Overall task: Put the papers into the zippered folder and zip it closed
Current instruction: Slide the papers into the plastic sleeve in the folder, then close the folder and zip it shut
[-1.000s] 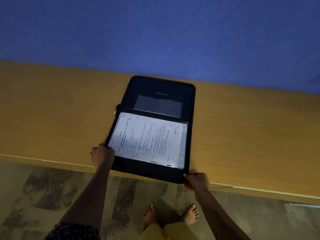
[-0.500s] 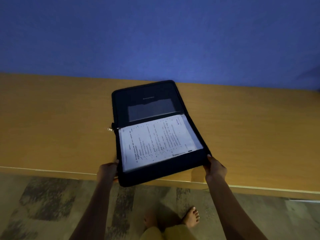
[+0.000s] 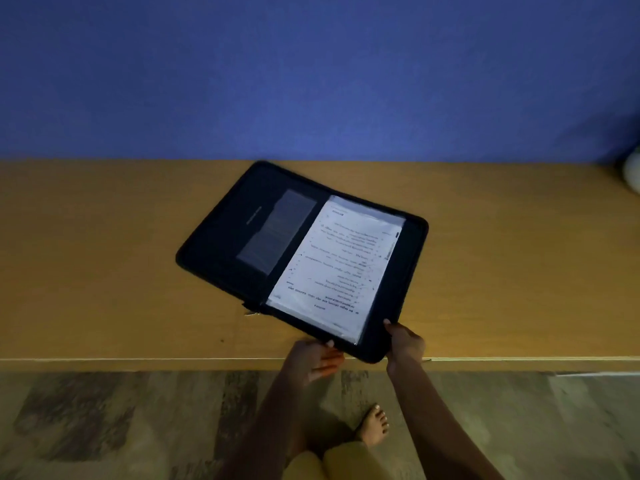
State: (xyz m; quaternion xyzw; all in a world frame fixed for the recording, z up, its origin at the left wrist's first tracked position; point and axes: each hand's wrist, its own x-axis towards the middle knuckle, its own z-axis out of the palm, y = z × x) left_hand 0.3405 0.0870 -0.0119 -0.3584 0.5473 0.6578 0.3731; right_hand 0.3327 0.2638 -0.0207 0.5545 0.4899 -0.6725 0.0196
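Note:
A black zippered folder lies open on the wooden table, turned at an angle. White printed papers sit in its right half under a clear sleeve. The left half shows a dark pocket with a clear window. A zipper pull sticks out at the spine's near end. My left hand holds the folder's near edge from below, thumb on top. My right hand grips the near right corner, which overhangs the table's front edge.
A blue wall rises behind the table. A pale round object shows at the far right edge. Patterned floor and my bare foot lie below the table's front edge.
The folder has been rotated counter-clockwise, so its spine now runs diagonally and the papers sit on the right. Both hands moved together toward the near right corner.

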